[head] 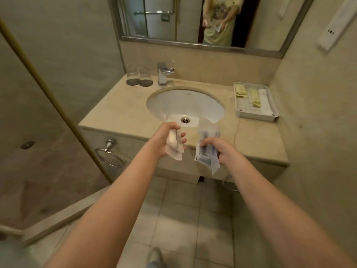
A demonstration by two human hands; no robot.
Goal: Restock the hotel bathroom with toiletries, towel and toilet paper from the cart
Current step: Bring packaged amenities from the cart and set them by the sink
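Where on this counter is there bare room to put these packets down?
Bare counter lies left of the sink, in front of the glasses, and front right, nearer than the tray. The tray's far half is crowded with sachets.

Beige stone vanity counter [119, 113], oval white basin [202, 101] sunk into the middle with a metal drain [185, 119] at the near side. Chrome faucet [164, 73] standing at the far edge, just behind the basin. Far left corner: two clear glasses [132, 73] side by side, each parked on a dark round coaster [133, 81]. Over on the right, toward the far wall: white perforated tray [255, 117], holding a couple of yellowish-green packets [240, 91] plus something white beside them, too blurry to tell.
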